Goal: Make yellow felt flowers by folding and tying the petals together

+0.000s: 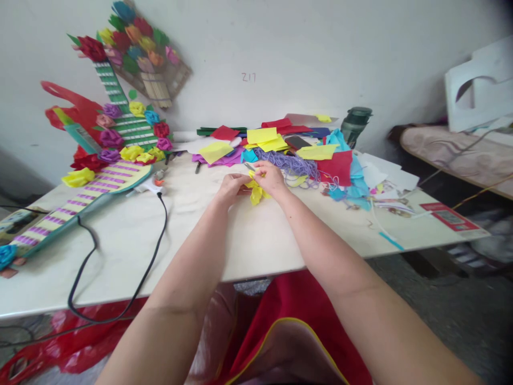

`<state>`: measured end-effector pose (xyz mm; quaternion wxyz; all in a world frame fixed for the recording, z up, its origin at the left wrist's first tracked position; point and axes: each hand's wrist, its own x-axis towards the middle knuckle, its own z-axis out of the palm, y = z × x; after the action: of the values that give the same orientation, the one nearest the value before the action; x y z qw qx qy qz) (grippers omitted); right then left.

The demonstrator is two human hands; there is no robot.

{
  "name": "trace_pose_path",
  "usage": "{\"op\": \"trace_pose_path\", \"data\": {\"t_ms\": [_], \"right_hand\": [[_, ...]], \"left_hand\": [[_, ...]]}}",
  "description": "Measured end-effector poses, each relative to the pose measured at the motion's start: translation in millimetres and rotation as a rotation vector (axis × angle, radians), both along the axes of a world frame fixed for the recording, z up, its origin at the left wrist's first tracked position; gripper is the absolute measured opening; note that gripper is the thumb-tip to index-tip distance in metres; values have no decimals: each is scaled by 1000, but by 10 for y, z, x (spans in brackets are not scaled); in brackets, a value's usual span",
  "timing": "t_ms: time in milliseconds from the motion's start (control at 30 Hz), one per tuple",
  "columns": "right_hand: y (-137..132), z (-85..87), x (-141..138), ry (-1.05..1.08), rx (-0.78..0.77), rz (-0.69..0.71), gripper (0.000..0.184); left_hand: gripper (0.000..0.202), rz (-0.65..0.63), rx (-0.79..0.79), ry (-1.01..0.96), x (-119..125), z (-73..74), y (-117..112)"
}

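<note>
Over the middle of the table, both hands meet at a yellow crepe-paper flower [256, 195] with loose, ruffled petals hanging down. My left hand [232, 187] pinches it from the left side, fingers closed. My right hand [270, 177] is closed at its top right, its fingers bent against the yellow paper. A thin grey pointed piece [249, 167] sticks out to the left from the right fingers; its kind is too small to tell. The fingertips partly hide the flower's upper part and whatever lies between them.
Behind the hands lie yellow paper sheets [262, 138], a purple yarn tangle [290, 162] and red paper [336, 167]. A dark bottle [356, 126] stands at the back right. Left are a flower-decorated striped stand [116, 179], a white power strip [151, 185] and a black cord [162, 235].
</note>
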<state>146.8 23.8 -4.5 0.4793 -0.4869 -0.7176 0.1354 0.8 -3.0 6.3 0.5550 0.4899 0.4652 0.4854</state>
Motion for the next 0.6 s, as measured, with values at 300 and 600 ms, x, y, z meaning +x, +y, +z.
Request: {"op": "trace_pose_path", "data": {"t_ms": [300,600], "right_hand": [[18,-29,-15,-11,-8,11,14],[64,-62,4,-23,19,50,15]], "left_hand": [[13,82,-33,36,37,-27,26],[5,166,-42,54,59,-14,22]]}}
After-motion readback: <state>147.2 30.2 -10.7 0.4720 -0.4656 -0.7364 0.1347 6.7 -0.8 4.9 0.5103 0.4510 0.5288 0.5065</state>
